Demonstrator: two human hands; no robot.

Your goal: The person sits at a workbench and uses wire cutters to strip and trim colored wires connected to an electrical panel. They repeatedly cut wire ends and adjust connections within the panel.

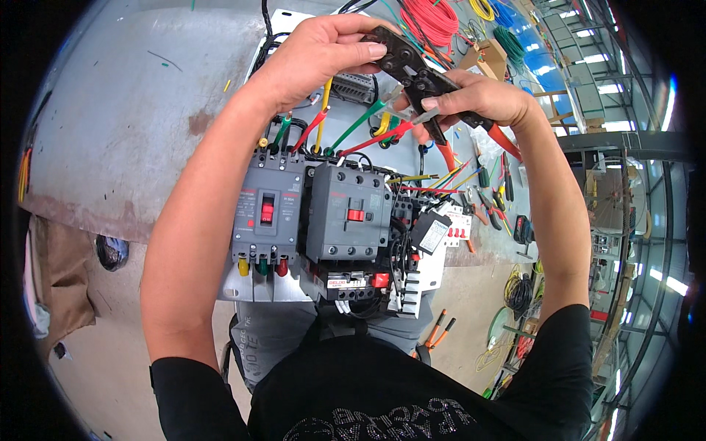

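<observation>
Black crimping pliers (412,70) with orange handles slant across the top of the panel. My left hand (323,55) is closed around their jaw end, thumb on the black head. My right hand (482,99) wraps the pliers near the handles, thumb pressed on the body. A piece of clear plastic shows by the right fingertips, next to the ends of a green wire (357,126) and a red wire (379,140). Below sit a grey circuit breaker (268,209) with a red toggle and a second grey breaker (349,209); coloured wires rise behind them.
Pliers and other hand tools (496,206) lie on the bench at the right. Coils of red wire (430,22) and green wire (509,45) are at the back, near a cardboard box (489,59). The panel's white plate (279,287) reaches the bench's near edge, close to my lap.
</observation>
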